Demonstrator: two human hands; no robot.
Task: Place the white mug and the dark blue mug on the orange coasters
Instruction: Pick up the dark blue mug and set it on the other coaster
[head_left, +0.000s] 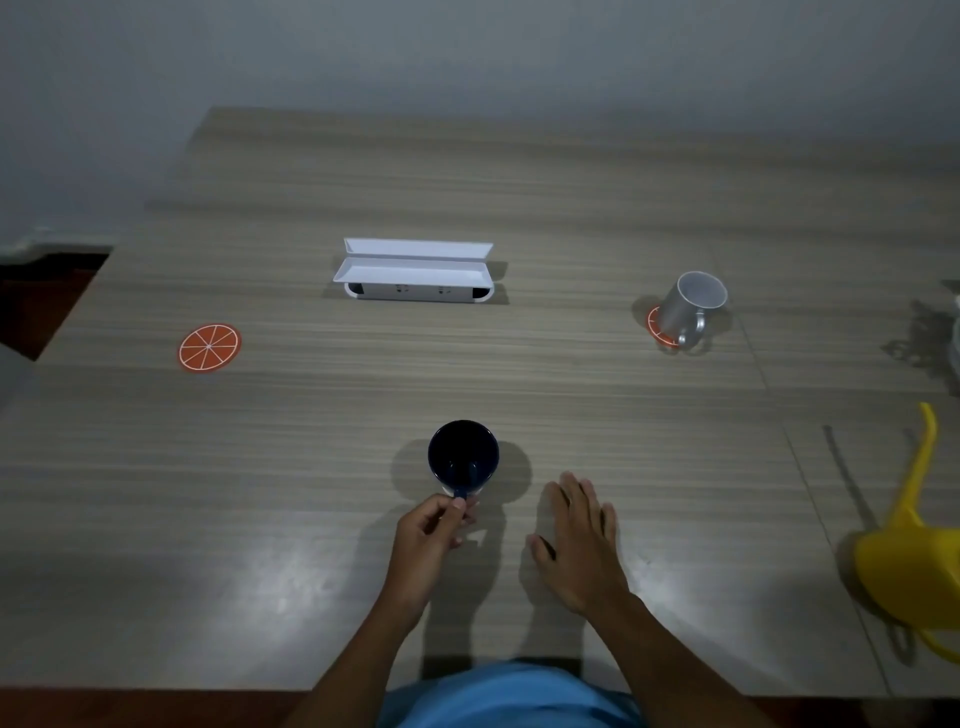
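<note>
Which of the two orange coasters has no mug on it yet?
The coaster on the left is bare. The coaster on the right already carries the white mug, which hides most of it.

A white open box (413, 270) sits mid-table (519, 197); a yellow watering can (909, 545) at right

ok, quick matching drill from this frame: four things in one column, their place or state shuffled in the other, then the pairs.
Things:
1. white mug
2. dark blue mug
3. left orange coaster
4. right hand

States:
A. bare, nothing on it
B. handle pinched by the left hand
C. flat and open on the table
D. standing on the right orange coaster

Pairs: 1-D, 2-B, 3-A, 4-C
</note>
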